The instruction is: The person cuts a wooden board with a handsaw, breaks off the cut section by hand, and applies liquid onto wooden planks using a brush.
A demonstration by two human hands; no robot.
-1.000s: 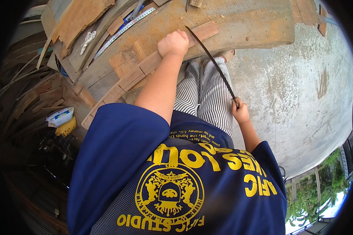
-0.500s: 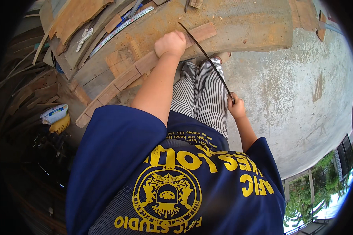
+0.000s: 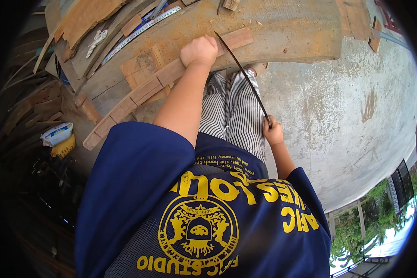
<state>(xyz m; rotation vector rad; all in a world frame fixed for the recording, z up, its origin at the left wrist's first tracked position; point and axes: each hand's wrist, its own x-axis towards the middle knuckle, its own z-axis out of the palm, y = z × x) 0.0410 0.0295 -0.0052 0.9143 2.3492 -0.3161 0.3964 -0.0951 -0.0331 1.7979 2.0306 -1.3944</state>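
A narrow reddish plank (image 3: 236, 40), scored with cross lines, lies diagonally over the wooden work board (image 3: 301, 34). My left hand (image 3: 199, 50) is closed on the plank near its far end. Just right of it a long dark saw (image 3: 244, 73) crosses the plank with its blade. The saw's handle is in my right hand (image 3: 273, 130), down beside my striped trouser leg.
Wood offcuts (image 3: 76, 21), a measuring tape (image 3: 139, 32) and a white cloth (image 3: 97, 41) lie at the upper left. Bags (image 3: 60, 139) sit by stacked boards at the left. A worn concrete floor (image 3: 333, 116) spreads to the right, with greenery beyond at the lower right.
The saw and my right hand went forward, away from me, then drew back toward me. My left hand stays on the plank. The whole view has shifted slightly.
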